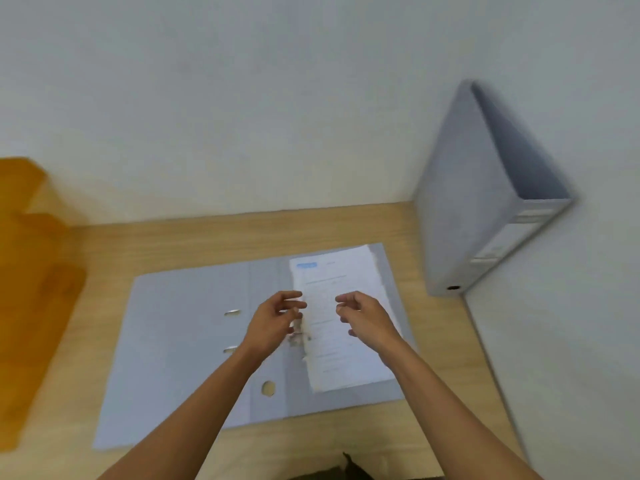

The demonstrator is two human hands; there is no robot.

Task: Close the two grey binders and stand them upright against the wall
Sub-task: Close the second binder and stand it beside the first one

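One closed grey cardboard lever-arch binder [460, 202] already stands upright in the corner at your right, its broad face leaning on the right-hand wall [588, 306] and its labelled spine turned toward you, so that half of the job looks done. The second grey binder [180, 341] lies spread flat on the pale wood-grain tabletop [194, 237], covers open, with a stack of white printed pages [346, 323] resting on its right half by the metal ring mechanism [298, 332]. Your left hand [273, 323] hovers over that mechanism with fingers loosely curled and parted, gripping nothing that I can make out; motion blur hides whether a fingertip touches the metal. Your right hand [367, 320] hangs above the pages, half open too, and empty. Both sit there, I would judge, because the rings or the clamp want settling before the cover can fold shut cleanly over the paper. Mind the left cover: it has to swing across the whole stack, and loose sheets could catch. An orange, blurred object [31, 271] lies at the far left, well apart.
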